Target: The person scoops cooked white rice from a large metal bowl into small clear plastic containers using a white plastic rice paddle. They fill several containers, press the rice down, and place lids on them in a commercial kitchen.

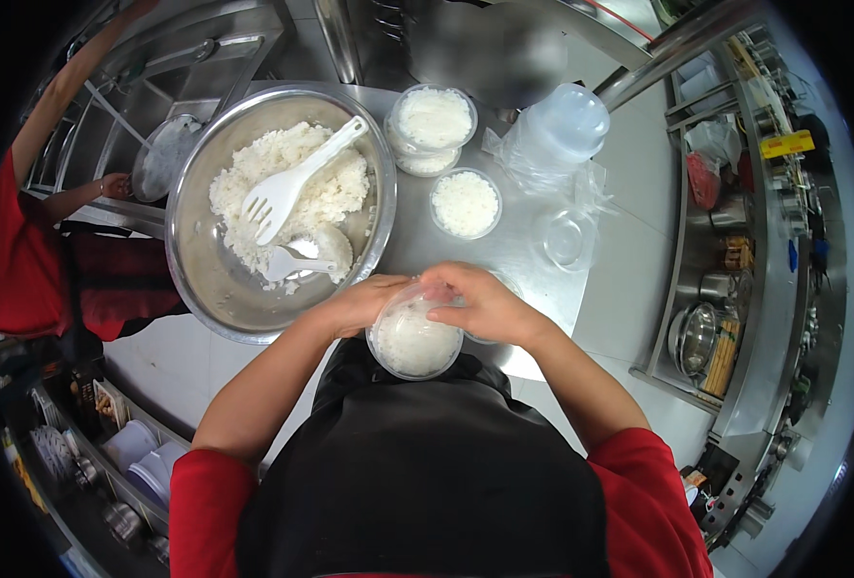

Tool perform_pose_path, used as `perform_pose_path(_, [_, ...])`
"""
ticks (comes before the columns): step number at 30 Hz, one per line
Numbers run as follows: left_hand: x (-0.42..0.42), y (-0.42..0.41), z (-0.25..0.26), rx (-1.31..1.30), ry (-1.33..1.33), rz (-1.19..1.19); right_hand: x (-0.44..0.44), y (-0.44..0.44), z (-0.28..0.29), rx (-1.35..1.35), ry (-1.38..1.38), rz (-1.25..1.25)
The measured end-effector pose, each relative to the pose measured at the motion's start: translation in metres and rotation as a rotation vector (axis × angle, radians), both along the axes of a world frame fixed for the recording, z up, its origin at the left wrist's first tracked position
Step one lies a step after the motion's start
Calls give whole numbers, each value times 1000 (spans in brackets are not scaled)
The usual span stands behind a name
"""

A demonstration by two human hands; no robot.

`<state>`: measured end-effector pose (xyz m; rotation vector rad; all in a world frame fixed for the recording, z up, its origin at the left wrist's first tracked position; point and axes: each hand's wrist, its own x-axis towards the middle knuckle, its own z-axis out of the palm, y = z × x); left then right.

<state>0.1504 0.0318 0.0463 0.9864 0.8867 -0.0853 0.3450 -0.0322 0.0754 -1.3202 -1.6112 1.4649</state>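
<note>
In front of my black apron is a round clear plastic tub of white rice (414,347). My left hand (371,305) holds it by its far left side. My right hand (486,303) bends over its far edge, thumb and fingers on a clear plastic lid (427,298) that lies over the rice. Part of another clear tub (508,283) shows behind my right hand, which hides its contents. To the left, a large steel bowl (194,238) holds cooked rice (290,155), a white slotted spoon (282,195) and a small white scoop (293,265).
Stacked rice tubs (436,119) and a single rice tub (465,204) stand on the steel table (412,249). Bagged, nested clear tubs (560,134) and a loose clear lid (566,238) lie right. At left, a co-worker in red (26,267) holds a pan (163,159).
</note>
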Motion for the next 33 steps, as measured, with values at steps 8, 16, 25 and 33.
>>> perform_pose_path(8, [1, -2, 5, 0, -59, -53, 10, -2, -2, -262, 198, 53])
perform_pose_path(16, [-3, -7, -8, 123, -14, -30, 6, -13, -9, -72, 28, -21])
perform_pose_path(25, [-7, -9, -7, 49, -111, -34, 13, -11, -7, -167, 173, 28])
perform_pose_path(33, [-9, -7, -15, 156, -90, -113, 10, -18, -6, -69, 40, -60])
